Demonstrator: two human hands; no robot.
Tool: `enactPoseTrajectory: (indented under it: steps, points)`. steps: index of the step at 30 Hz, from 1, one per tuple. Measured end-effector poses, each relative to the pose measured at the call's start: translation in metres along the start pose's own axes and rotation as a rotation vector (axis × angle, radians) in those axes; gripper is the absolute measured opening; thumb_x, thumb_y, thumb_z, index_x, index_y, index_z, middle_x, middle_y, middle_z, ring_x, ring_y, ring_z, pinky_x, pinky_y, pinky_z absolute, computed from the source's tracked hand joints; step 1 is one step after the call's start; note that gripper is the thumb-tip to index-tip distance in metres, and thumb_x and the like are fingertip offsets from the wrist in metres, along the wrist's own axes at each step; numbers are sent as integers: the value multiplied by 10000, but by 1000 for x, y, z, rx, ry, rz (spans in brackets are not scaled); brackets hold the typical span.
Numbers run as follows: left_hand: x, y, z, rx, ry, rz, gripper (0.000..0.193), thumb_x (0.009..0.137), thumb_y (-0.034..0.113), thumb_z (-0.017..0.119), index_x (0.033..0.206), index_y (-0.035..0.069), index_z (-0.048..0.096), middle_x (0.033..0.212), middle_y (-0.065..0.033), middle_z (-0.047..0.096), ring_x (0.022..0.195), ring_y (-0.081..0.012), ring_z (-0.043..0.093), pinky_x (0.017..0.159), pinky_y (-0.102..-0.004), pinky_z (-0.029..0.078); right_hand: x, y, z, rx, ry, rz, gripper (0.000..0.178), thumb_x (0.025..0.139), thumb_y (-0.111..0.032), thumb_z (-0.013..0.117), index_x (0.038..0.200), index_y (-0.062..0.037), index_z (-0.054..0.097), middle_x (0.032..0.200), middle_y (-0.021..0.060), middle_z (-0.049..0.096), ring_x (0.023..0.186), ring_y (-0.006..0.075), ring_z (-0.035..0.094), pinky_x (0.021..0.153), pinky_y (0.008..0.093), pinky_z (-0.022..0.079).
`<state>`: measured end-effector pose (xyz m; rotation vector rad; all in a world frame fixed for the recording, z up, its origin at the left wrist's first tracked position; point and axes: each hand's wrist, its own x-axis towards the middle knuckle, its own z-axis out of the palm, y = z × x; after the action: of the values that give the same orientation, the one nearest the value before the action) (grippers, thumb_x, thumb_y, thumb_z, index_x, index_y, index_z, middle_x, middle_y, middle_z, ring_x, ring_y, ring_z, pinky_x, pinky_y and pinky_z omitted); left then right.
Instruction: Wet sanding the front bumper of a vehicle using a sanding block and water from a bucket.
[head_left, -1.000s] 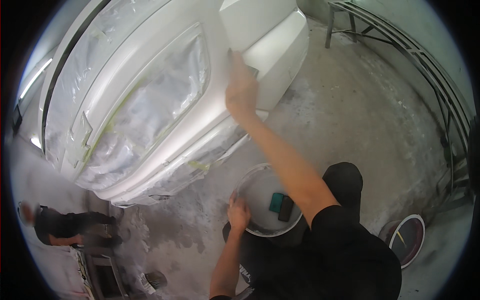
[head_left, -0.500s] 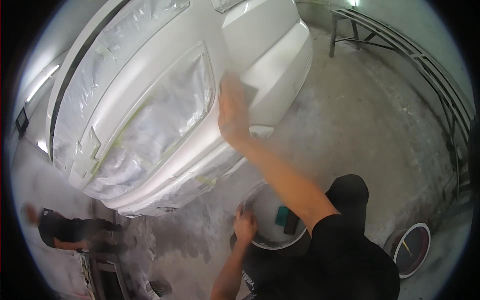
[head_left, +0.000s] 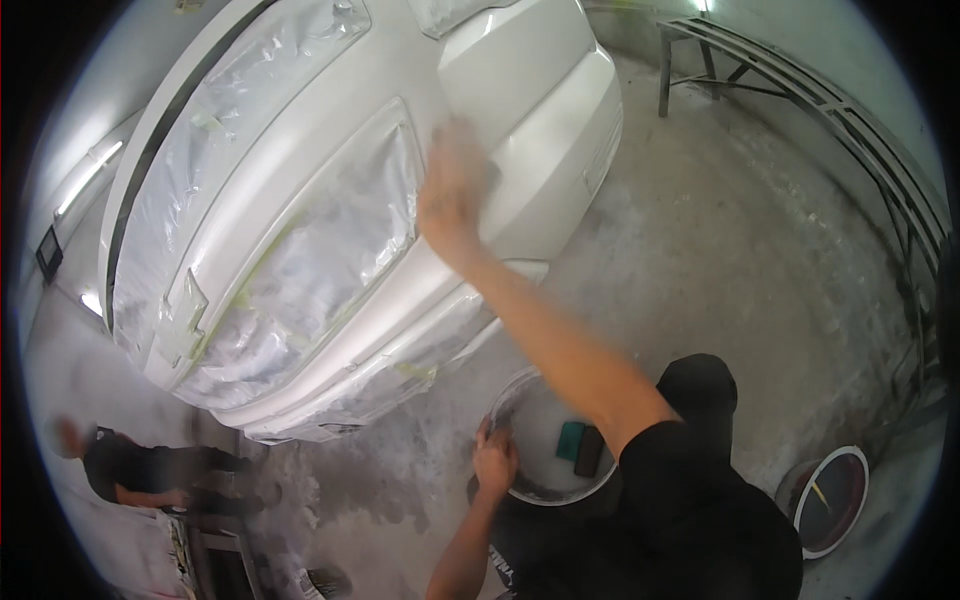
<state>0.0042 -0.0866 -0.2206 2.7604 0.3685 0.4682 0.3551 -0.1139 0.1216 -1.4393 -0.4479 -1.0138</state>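
Observation:
A white vehicle body (head_left: 545, 130) fills the upper left and middle, its openings masked with clear plastic film (head_left: 330, 230) and yellowish tape. My right hand (head_left: 452, 200) reaches out to the white panel beside the masked opening. Motion blurs its fingers, but they are pressed over a flat grey pad (head_left: 490, 178), only partly visible. Down by my knees stands a round bucket (head_left: 555, 500) of cloudy water. My left hand (head_left: 494, 460) grips its left rim. Inside the bucket lie a green block (head_left: 571, 440) and a dark block (head_left: 589, 452) side by side.
A second bucket (head_left: 835, 500), with dark contents and a thin yellow stick, stands at lower right. A metal rack (head_left: 810, 95) runs along the right wall. At lower left, another person (head_left: 140, 470) in dark clothes stands beyond the vehicle. The concrete floor (head_left: 700, 230) has whitish patches.
My right hand has slid a little up and left across the white panel with the grey pad. My left hand stays on the bucket's rim. The view has shifted slightly.

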Motion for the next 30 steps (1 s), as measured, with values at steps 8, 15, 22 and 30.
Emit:
enactPoseTrajectory:
  steps: [8, 15, 22, 30]
  points:
    - [-1, -5, 0, 54, -37, -1, 243, 889, 82, 716, 1123, 68, 781, 1207, -115, 778, 1475, -389, 534, 1038, -576, 550, -34, 8, -15, 5, 10, -82, 448, 1116, -103, 504, 1492, 141, 514, 1531, 345, 546, 1427, 519, 506, 1227, 613, 339]
    - [-3, -16, 3, 97, -63, 69, 248, 886, 90, 727, 1128, 70, 778, 1222, -106, 774, 1495, -370, 518, 1004, -582, 560, 34, -2, -13, 107, -62, -265, 491, 1082, -56, 525, 1542, 112, 511, 1623, 312, 502, 1559, 483, 416, 1285, 620, 283]
    - [0, -5, 1, 91, -69, 25, 264, 896, 91, 716, 1154, 70, 770, 1232, -105, 767, 1501, -369, 511, 1020, -578, 548, 41, 2, -17, 42, -39, -319, 491, 1030, -25, 531, 1505, 98, 520, 1462, 303, 605, 1381, 487, 556, 1187, 568, 430]
    - [-3, -8, 1, 87, -64, 38, 263, 890, 92, 716, 1143, 72, 785, 1238, -93, 773, 1492, -369, 519, 1043, -576, 542, 16, 22, -9, 3, -15, -328, 526, 993, -16, 558, 1506, 93, 519, 1499, 301, 583, 1439, 481, 511, 1239, 603, 334]
